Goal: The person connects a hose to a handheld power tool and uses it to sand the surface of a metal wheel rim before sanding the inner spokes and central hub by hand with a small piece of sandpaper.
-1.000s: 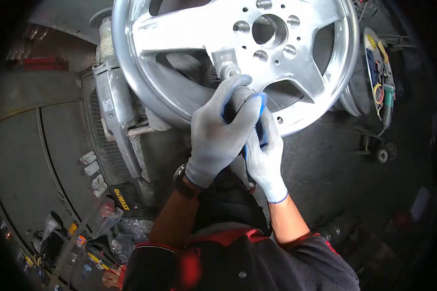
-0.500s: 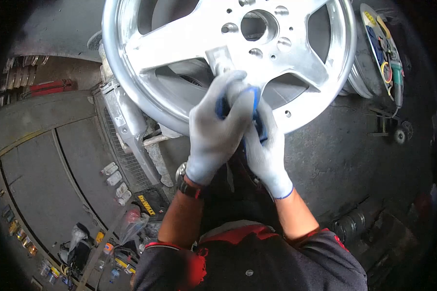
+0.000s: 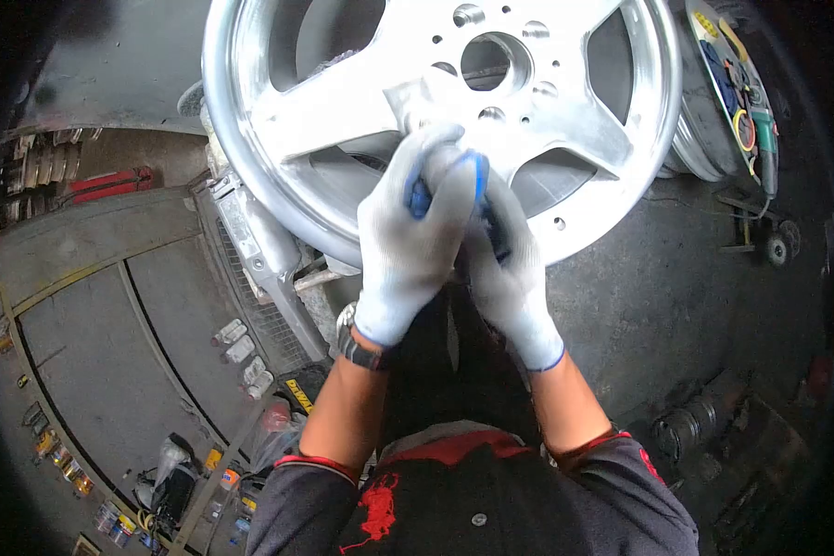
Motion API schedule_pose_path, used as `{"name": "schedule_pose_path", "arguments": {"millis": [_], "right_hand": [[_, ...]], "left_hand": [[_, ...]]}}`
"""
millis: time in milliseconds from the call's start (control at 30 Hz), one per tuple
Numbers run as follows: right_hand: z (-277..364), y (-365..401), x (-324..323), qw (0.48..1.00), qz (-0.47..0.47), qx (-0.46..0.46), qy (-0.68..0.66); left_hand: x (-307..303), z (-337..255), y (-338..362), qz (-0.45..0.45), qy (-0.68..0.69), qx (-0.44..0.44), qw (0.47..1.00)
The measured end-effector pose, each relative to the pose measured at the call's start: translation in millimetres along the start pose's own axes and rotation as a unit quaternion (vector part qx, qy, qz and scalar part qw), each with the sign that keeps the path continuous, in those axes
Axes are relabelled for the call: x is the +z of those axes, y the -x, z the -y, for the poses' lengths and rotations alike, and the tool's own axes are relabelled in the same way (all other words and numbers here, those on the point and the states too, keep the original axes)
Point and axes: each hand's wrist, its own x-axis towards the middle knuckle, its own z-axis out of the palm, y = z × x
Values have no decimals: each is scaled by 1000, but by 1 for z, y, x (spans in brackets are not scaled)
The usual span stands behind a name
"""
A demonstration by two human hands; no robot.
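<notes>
A large silver wheel rim (image 3: 315, 120) with broad spokes fills the top of the view. My left hand (image 3: 412, 222), in a white glove with blue on the palm side, is wrapped round a blue and dark hand tool (image 3: 419, 199). The tool's pale, flat head (image 3: 410, 104) lies against a spoke left of the centre hole. Close beside it, my right hand (image 3: 510, 269), gloved the same way, is closed round the tool's lower part. Both hands hide most of the tool's body.
At the right, a tray (image 3: 727, 88) holds tape rolls and a green power tool (image 3: 764, 134). A metal part (image 3: 259, 246) lies left of the rim. Bottles (image 3: 241, 349), a DeWalt case (image 3: 301, 394) and a red box (image 3: 111, 183) are farther left.
The tool head and both hands have shifted slightly left on the spoke. The rim and surroundings appear a little farther right and lower in the view.
</notes>
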Motion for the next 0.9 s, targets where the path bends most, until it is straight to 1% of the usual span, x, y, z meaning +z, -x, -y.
{"name": "schedule_pose_path", "arguments": {"millis": [33, 67, 100, 167, 200, 233, 267, 300, 333, 367, 400, 433, 467, 500, 533, 567, 633, 700, 733, 800, 833, 900], "right_hand": [[-4, -8, 1, 1000, 0, -1, 0], [-9, -15, 3, 999, -23, -29, 7], [-11, -23, 5, 997, -47, -57, 13], [-5, -34, 5, 997, -55, -57, -3], [-1, -39, 8, 996, -76, -30, -38], [6, -43, 11, 993, -97, -3, -74], [17, -41, 13, 986, -102, 60, -118], [11, -40, 15, 986, -101, 59, -117], [0, -38, 18, 989, -104, 25, -99], [-8, -37, 21, 991, -107, -10, -82], [-4, -33, 22, 991, -105, -10, -82], [2, -25, 23, 994, -90, 14, -60], [7, -16, 23, 996, -75, 39, -38], [9, -11, 21, 996, -76, 39, -38], [9, -5, 17, 999, -38, 32, -20], [9, 1, 15, 1000, -2, 25, -1], [9, 6, 15, 999, 5, 39, 5], [7, 2, 13, 1000, 2, 23, -3], [6, -3, 13, 1000, 1, 23, -4], [7, -20, 12, 999, -44, -11, 19], [6, -27, 12, 999, -46, -11, 19], [9, -40, 17, 995, -88, 9, -37]], "left_hand": [[1, 2, -11, 6, -21, 62, 998], [1, 3, -21, 12, -42, 124, 991], [2, 1, -29, 12, -41, 125, 991], [3, -5, -44, 62, -129, 148, 979], [8, -12, -52, 77, 1, 80, 994], [7, -12, -55, 76, 2, 81, 994], [5, -12, -57, 97, -6, 115, 989], [3, -13, -58, 118, -15, 148, 982], [1, -17, -59, 125, 0, 119, 985], [-1, -17, -56, 122, 0, 120, 985], [-4, -18, -47, 102, -34, 93, 990], [-7, -18, -37, 82, -68, 66, 992], [-9, -16, -28, 82, -68, 66, 992], [-11, -12, -18, 46, -54, 69, 995], [-12, -8, -10, 11, -40, 72, 997], [-11, -5, -1, 12, -40, 72, 997], [-10, -4, 11, -24, 1, 20, 1000], [-9, -7, 7, -20, 12, 12, 1000], [-8, -7, -3, -4, 1, 47, 999], [-7, -7, -28, 31, -22, 119, 992], [-6, -5, -40, 32, -23, 119, 992], [-4, -3, -57, 52, -150, 241, 958]]}}
